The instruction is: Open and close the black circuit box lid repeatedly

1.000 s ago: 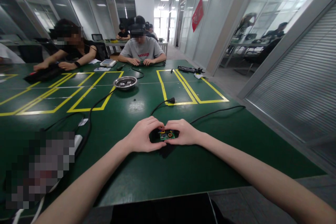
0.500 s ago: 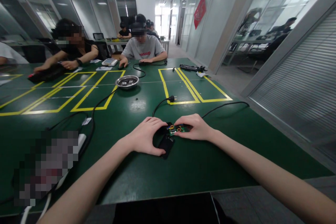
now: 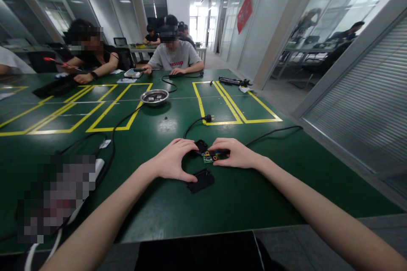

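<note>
handling a bared circuit board [image 3: 208, 158] between two black case parts.
the green board is held just above or on the green table [image 3: 254, 203], which of the two cannot be told, its right end pinched between thumb and fingers of the right hand [image 3: 240, 152], with coils and wires exposed. the left hand [image 3: 173, 159] is spread in a wide c: its thumb is laid on the edge of the near case part [image 3: 202, 181], which lies flat, and its fingertips are set at the far case part [image 3: 201, 145]; whether that one is gripped cannot be told. the step in hand is judged to be the positioning of the board relative to its case; for the next move, a steady right pinch, careful alignment and slack wires would seem to be needed, lest a lead be strained.
</note>
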`<state>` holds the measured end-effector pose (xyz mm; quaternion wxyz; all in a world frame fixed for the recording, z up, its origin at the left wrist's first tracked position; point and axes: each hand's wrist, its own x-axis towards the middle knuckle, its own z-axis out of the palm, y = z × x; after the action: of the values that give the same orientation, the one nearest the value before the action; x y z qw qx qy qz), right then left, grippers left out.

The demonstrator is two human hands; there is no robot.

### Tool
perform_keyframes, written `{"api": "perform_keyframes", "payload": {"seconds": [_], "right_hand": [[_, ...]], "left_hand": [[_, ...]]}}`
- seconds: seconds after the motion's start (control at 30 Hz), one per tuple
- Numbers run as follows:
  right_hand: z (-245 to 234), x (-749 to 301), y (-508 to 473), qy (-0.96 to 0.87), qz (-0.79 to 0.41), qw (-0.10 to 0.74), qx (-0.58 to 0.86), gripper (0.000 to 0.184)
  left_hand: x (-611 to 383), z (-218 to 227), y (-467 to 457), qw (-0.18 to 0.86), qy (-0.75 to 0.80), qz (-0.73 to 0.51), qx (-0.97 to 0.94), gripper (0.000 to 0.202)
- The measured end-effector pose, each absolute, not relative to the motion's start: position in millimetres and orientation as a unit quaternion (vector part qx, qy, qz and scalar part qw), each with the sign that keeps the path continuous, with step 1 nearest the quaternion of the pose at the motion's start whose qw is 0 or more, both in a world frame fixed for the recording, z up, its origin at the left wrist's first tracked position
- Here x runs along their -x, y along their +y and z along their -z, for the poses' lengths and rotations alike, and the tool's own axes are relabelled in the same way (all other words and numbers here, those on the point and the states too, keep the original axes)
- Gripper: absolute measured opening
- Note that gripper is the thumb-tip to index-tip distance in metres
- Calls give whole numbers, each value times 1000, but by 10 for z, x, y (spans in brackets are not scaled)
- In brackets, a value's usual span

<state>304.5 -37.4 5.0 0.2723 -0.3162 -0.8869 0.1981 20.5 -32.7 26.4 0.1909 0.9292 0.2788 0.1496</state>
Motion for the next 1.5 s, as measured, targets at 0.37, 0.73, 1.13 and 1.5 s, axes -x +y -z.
{"api": "perform_keyframes", "payload": {"seconds": [0.37,0.73,1.13,1.5], "right_hand": [[68,-2947,-415,-910,-123,255,304,19],[163,-2722,-444,-905,-37,260,334,18],[180,-2662,-454,-884,-46,313,345,24],[-56,-2752,-628,-904,-101,301,287,20]], "left_hand": [[-225,-210,-320,164,291,-149,-931,59],[-205,-124,-255,171,285,-158,-930,35],[-162,-164,-190,92,320,-246,-910,26],[-157,-316,-267,9,360,-136,-923,51]]}}
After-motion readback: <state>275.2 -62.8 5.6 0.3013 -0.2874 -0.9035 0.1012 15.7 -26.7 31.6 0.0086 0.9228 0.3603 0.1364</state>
